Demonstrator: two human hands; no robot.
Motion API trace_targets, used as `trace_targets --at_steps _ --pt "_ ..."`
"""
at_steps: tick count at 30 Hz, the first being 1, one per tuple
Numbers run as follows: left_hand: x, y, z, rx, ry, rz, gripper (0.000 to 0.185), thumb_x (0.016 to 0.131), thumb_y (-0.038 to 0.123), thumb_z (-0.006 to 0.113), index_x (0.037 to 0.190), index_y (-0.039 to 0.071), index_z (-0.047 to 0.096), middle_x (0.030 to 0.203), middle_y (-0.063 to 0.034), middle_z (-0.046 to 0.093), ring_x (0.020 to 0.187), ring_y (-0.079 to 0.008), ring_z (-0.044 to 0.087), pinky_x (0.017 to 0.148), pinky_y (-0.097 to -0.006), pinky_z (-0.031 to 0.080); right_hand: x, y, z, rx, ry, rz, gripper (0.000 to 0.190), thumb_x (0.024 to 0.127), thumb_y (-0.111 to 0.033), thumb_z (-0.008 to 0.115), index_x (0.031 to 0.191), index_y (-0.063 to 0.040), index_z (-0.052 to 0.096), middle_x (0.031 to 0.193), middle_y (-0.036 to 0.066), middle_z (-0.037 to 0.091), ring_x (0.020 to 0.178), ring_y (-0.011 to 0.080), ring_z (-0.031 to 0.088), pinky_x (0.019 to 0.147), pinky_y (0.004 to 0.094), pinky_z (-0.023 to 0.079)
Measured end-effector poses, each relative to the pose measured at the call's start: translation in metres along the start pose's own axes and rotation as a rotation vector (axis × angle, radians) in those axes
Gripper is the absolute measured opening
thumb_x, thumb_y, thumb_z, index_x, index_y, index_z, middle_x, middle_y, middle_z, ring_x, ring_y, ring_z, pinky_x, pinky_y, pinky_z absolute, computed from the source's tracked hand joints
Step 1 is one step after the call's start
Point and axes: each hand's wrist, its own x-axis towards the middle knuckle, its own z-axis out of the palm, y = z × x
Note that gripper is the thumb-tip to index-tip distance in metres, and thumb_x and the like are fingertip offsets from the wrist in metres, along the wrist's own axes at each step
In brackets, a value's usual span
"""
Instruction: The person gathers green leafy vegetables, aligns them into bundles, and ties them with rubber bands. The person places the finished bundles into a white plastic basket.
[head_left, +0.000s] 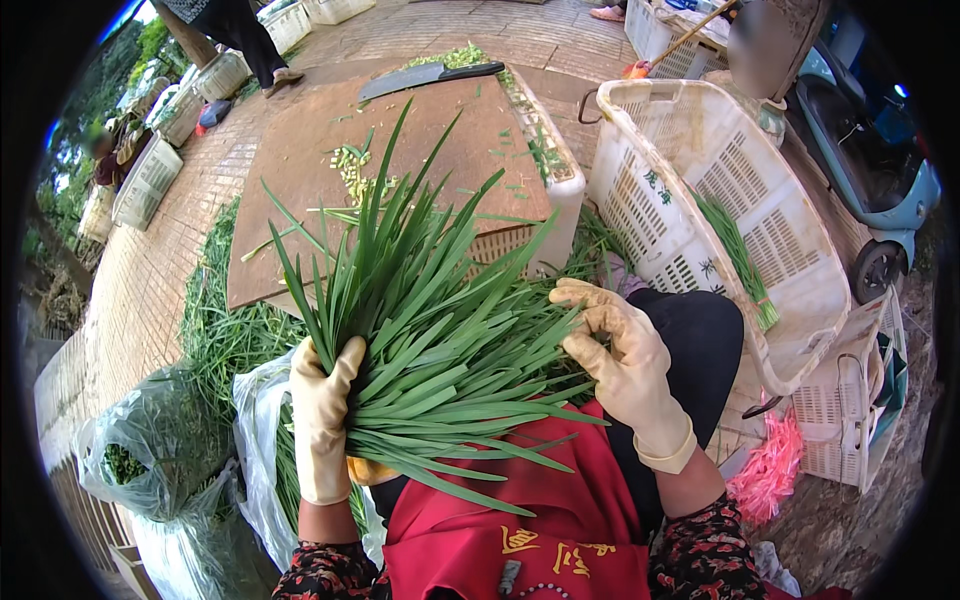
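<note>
My left hand (324, 412), in a cream rubber glove, grips a large fanned bunch of green garlic chives (435, 330) above my lap. On the other side of the bunch, my right hand (626, 364), gloved alike, has its fingers bent at the leaf tips; whether it pinches a leaf is hard to tell. Beyond the bunch a brown board (300, 172) rests on a white plastic crate (559, 187). Chopped pale stem pieces (356, 172) are scattered over it, and a cleaver (405, 79) with a black handle lies at its far edge.
A large white basket (645, 187) at the right holds a tied bundle of greens (735, 259). Pink plastic strips (769, 472) lie below it. Loose greens (225, 330) and plastic bags of greens (161, 442) are at the left. A person (247, 37) stands beyond the board; a blue scooter (870, 150) is at the right.
</note>
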Motion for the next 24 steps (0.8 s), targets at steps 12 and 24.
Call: trace_targets --at_steps 12,24 --pt "0.007 -0.010 -0.005 0.009 -0.010 0.025 0.023 0.084 0.015 0.074 0.099 -0.001 0.070 0.086 -0.0015 0.070 0.074 -0.0079 0.059 0.070 -0.0247 0.048 -0.019 -0.017 -0.034 0.201 -0.077 0.161 0.037 0.081 -0.018 0.081 0.110 0.000 0.070 0.141 0.018 0.055 0.137 0.0291 0.047 0.114 0.0410 0.034" --pt "0.003 0.000 0.005 0.051 0.029 0.023 0.022 0.085 0.014 0.074 0.099 -0.002 0.070 0.084 -0.0014 0.070 0.072 -0.0071 0.059 0.068 -0.0243 0.048 -0.017 -0.013 0.008 -0.314 0.073 -0.090 0.006 0.088 -0.003 0.065 0.093 -0.002 0.063 0.108 0.010 0.068 0.110 0.0328 0.064 0.104 0.0473 0.042"
